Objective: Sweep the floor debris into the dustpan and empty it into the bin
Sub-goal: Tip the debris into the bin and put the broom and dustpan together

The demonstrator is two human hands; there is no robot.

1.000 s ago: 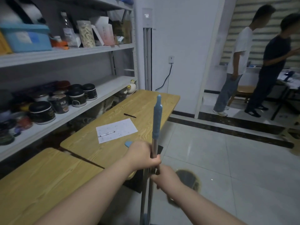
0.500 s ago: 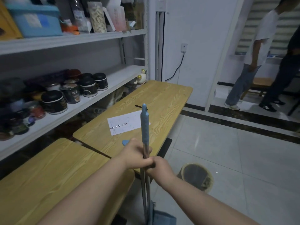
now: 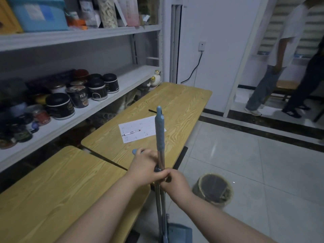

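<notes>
Both hands, left and right, fingers clenched on upright pole, long axis vertical. Dustpan directly below hands; bin just right of pole, right hand nearer.

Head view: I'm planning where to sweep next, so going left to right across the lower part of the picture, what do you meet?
Near wooden table → left hand → upright handle → right hand → round bin on the floor → bare pale floor tiles.
</notes>
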